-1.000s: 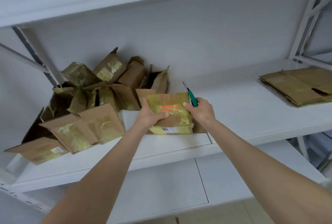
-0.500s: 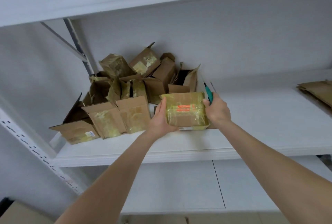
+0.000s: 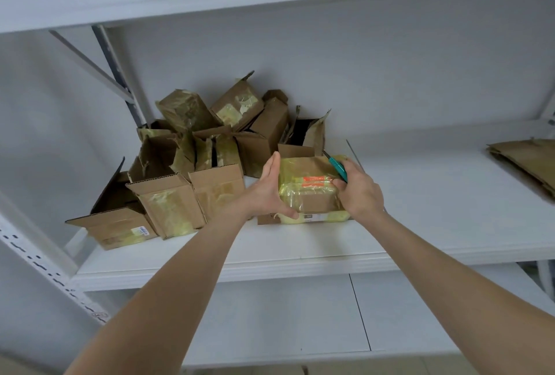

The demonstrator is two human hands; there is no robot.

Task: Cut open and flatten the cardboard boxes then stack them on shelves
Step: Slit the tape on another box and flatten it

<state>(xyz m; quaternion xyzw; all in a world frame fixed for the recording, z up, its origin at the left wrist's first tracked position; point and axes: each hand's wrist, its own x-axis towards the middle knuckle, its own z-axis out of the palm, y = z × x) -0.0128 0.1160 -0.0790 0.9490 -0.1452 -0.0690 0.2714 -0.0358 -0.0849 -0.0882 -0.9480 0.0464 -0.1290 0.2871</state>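
I am steadying the taped cardboard box (image 3: 310, 194) on the white shelf (image 3: 270, 265), my left hand (image 3: 265, 194) with straight fingers (image 3: 272, 166) beside it, my right hand (image 3: 360, 193) gripping the green cutter (image 3: 338, 168), probably preparing to slice its tape.

Roughly ten boxes (image 3: 168, 209) (pile overlaps), one green cutter (image 3: 339, 169), one flattened stack (image 3: 528, 158).

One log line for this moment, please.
left hand: open at taped box left side | right hand: holds teal cutter, at box's right | box: on shelf
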